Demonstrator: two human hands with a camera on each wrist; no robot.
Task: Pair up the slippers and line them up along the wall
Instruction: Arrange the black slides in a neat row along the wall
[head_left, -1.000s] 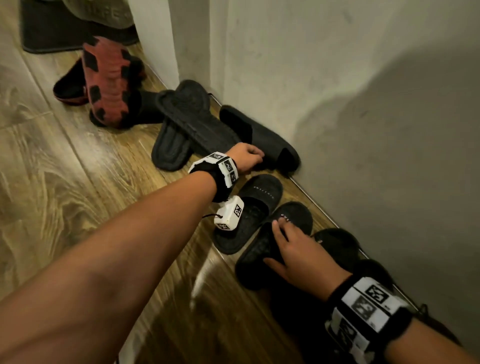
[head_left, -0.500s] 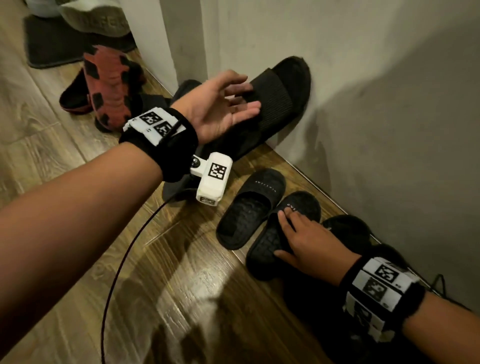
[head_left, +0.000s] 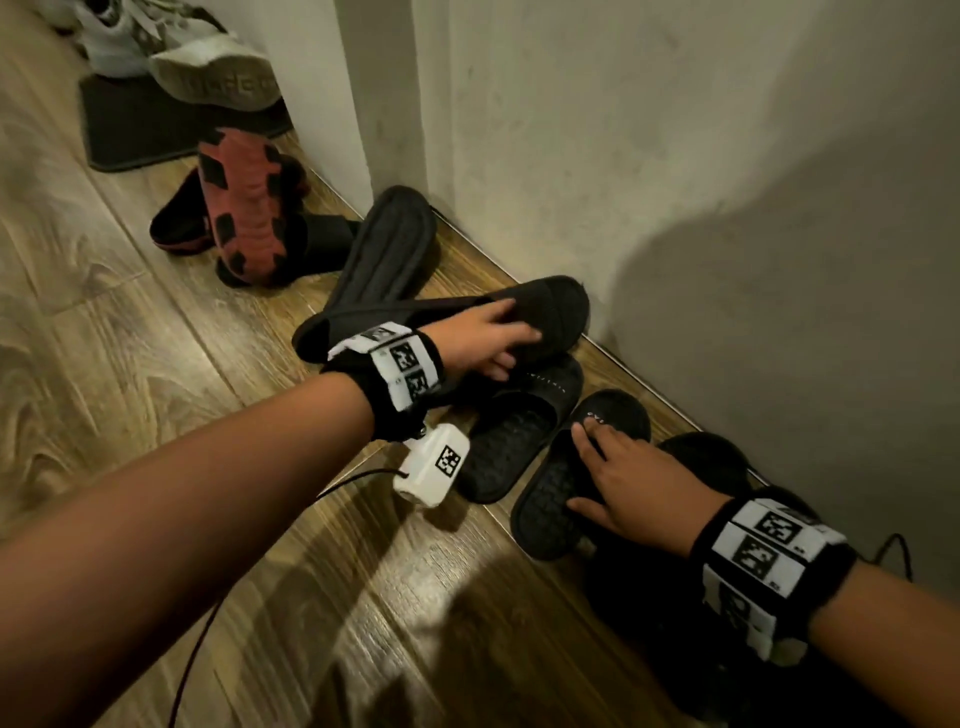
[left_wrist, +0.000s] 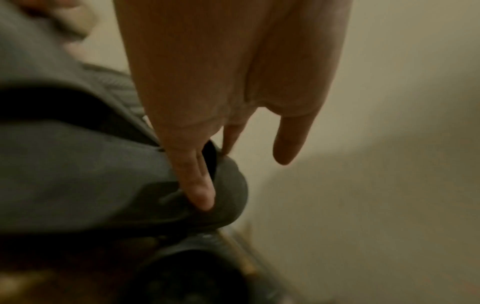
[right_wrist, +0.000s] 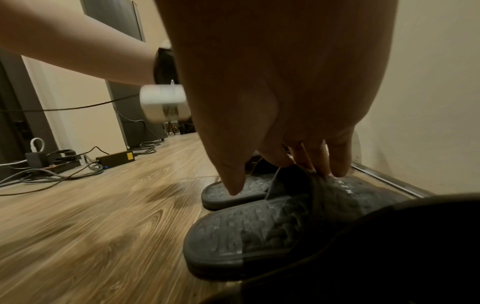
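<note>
My left hand (head_left: 496, 340) holds a black fabric slipper (head_left: 550, 306) by its toe end, fingers on top and underneath, close to the wall (head_left: 675, 156). The left wrist view shows a fingertip (left_wrist: 205, 197) pressed on that slipper (left_wrist: 103, 174). Its heel crosses a second fabric slipper (head_left: 387, 244) lying sole up. My right hand (head_left: 634, 478) rests on a black rubber slide (head_left: 550, 514), fingers on the strap and thumb on the footbed. The matching slide (head_left: 519, 431) lies just left of it. In the right wrist view my right hand (right_wrist: 285, 102) touches the strap (right_wrist: 335, 195).
A red-soled sandal (head_left: 241, 208) lies sole up over its mate further along the wall. White sneakers (head_left: 208, 67) sit on a dark mat (head_left: 130, 135). A dark fluffy slipper (head_left: 711, 457) lies by my right wrist. Cables and a power strip (right_wrist: 52, 164) lie across the floor.
My left hand picked the fabric slipper up, raised it against the wall, and has now brought it down low over the rubber slides. The right hand has stayed on its slide.
</note>
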